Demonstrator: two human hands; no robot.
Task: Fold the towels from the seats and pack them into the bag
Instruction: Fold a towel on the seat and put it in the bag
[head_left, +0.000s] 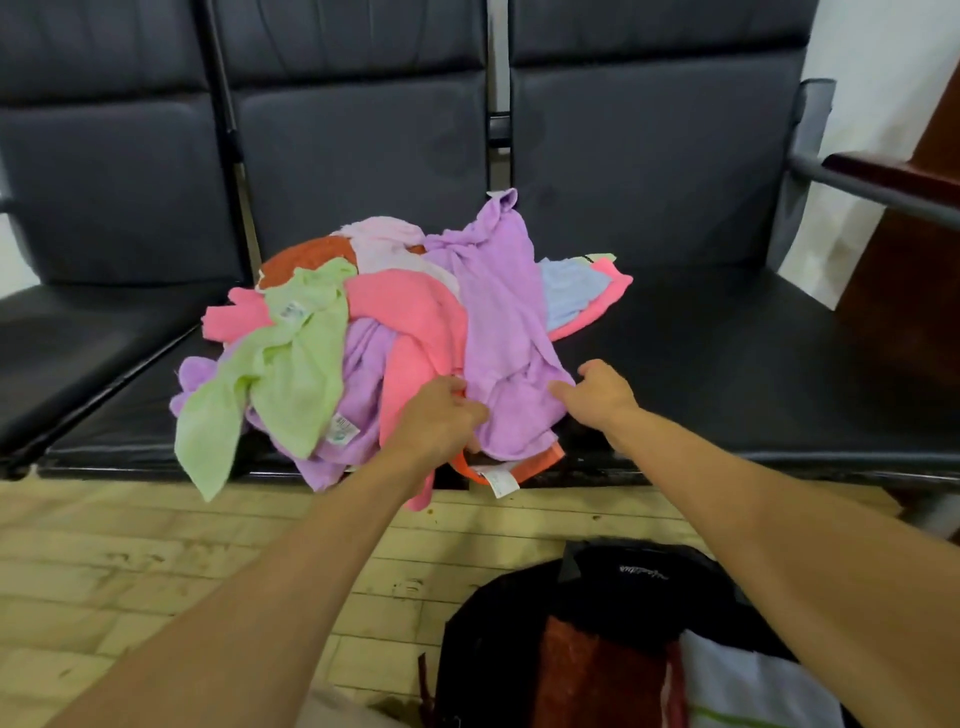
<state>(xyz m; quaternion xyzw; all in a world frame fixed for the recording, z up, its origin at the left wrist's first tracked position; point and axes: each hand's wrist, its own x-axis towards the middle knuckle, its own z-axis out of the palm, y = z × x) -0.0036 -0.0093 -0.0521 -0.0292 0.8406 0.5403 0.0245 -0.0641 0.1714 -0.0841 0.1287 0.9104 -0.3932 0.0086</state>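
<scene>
A heap of crumpled towels lies on the middle black seat (727, 364). On top sprawls a purple towel (504, 322), with a pink towel (415, 322) and a green towel (291, 364) beside it, and a rust-orange towel (306, 257) at the back. My left hand (439, 415) grips the purple towel's near left edge. My right hand (602, 392) pinches its near right edge. On the floor below, a black bag (649, 582) stands open with a rust-red towel (597, 670) and a white one (748, 686) inside.
The seats form a row of three black padded chairs with a metal armrest (857, 189) at the right end. A dark wooden piece (914, 260) stands beyond it. Light wooden floorboards (182, 561) run in front of the seats.
</scene>
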